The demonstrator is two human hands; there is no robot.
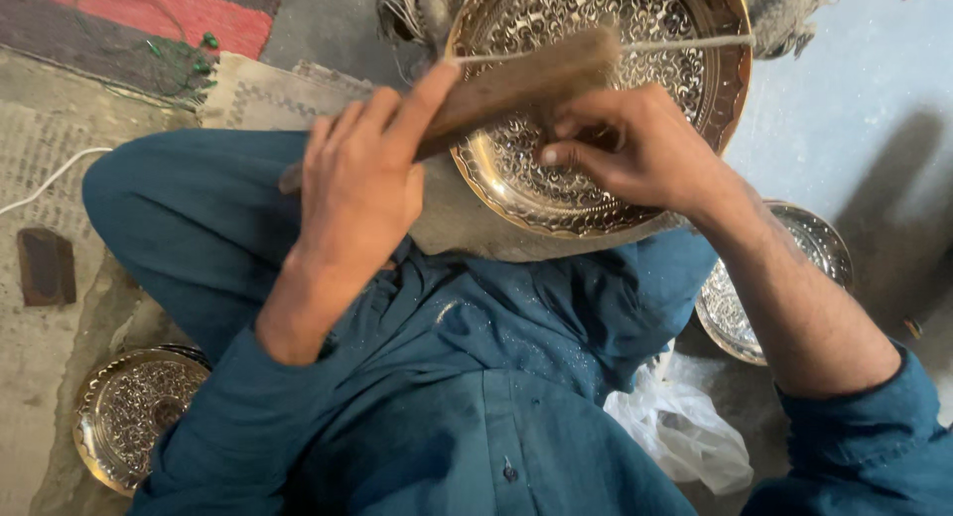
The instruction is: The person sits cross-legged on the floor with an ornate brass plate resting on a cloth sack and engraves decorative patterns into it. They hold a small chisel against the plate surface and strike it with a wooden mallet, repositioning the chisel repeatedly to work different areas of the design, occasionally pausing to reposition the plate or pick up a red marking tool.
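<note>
Brass plate, round and densely engraved, fills the upper centre of the frame, resting on the lap. Left hand clenches a wooden mallet across it; right hand pinches a small tool, mostly hidden. Similar plates sit lower left and right; white bag below.

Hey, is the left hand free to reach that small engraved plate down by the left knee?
Probably not: the left hand is gripping a wooden tool over the large plate. The path to the small plate itself looks open.
</note>
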